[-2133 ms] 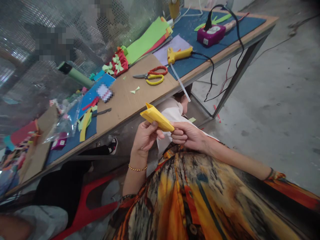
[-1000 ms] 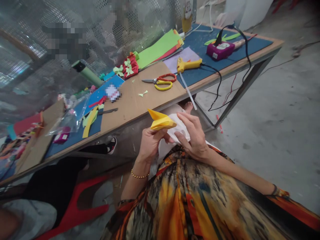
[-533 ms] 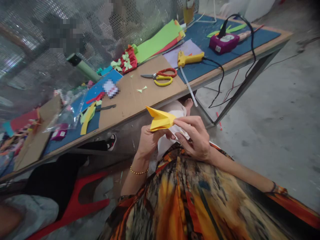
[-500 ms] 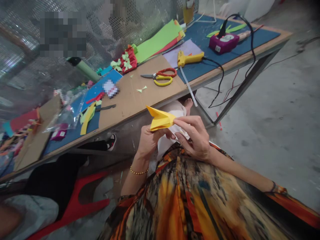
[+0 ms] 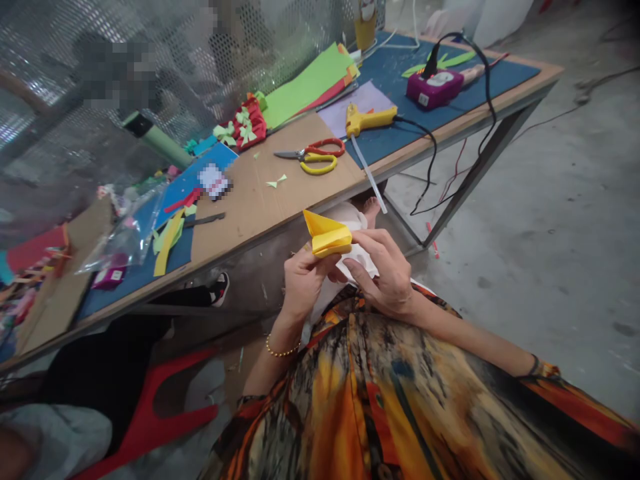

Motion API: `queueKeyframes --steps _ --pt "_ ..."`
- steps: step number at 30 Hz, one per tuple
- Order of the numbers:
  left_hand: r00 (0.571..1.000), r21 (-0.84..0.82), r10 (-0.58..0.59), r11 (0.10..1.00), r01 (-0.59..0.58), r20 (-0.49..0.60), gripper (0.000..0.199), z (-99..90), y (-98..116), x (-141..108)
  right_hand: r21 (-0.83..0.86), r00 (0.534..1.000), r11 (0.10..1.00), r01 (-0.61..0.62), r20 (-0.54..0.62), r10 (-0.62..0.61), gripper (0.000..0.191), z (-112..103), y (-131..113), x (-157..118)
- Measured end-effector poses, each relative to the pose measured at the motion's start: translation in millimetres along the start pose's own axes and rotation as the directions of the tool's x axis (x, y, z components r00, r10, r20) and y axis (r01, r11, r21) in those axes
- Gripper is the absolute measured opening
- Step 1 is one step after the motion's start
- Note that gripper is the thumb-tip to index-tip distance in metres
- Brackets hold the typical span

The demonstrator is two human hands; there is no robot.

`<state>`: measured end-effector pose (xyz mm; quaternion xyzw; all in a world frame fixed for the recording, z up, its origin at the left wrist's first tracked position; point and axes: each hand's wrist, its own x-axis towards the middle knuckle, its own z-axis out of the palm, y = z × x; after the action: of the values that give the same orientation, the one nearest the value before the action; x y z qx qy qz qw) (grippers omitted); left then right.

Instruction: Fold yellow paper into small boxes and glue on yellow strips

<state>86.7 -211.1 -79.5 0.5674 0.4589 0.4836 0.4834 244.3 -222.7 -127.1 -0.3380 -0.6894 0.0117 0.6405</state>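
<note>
A folded piece of yellow paper (image 5: 330,238) is held over my lap, in front of the table edge. One pointed flap sticks up at its left, and a rounded fold faces me. My left hand (image 5: 304,277) pinches it from below, thumb against the paper. At the paper's right end is my right hand (image 5: 385,270), its index fingertip touching the fold and its thumb apart below. Whether the right fingers grip the paper or only press on it is hard to see.
On the table lie scissors (image 5: 317,157), a yellow glue gun (image 5: 370,120) with a hanging cord, a purple power socket (image 5: 435,88), green paper sheets (image 5: 310,87) and a knife (image 5: 205,220). A red stool (image 5: 150,407) and another person's leg (image 5: 100,367) are at left.
The yellow paper has been turned and its open end bent round, so it looks shorter and more rounded. My right fingers have shifted along its right side. The whole view moved slightly.
</note>
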Motion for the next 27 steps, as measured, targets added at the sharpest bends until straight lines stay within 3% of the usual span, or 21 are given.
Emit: queueKeyframes --steps 6,11,19,27 --pt "0.994 0.001 0.057 0.998 -0.057 -0.09 0.026 2.7 -2.7 -0.4 0.005 1.0 1.0 -0.01 -0.015 0.011 0.043 2.3 1.5 0.8" --pt "0.997 0.042 0.068 0.997 -0.067 -0.021 0.022 -2.5 -0.7 -2.2 0.018 1.0 1.0 -0.008 0.004 0.008 0.041 1.2 1.6 2.2" --pt "0.967 0.257 0.255 0.934 -0.247 0.002 0.017 -7.4 -2.3 -7.9 0.045 1.0 0.999 -0.007 0.01 0.006 0.036 1.0 1.8 2.7" --pt "0.973 0.198 0.23 0.953 -0.23 0.026 0.034 -6.8 5.9 -14.9 0.049 0.998 0.998 -0.043 0.053 0.04 0.038 -0.4 4.6 -0.7"
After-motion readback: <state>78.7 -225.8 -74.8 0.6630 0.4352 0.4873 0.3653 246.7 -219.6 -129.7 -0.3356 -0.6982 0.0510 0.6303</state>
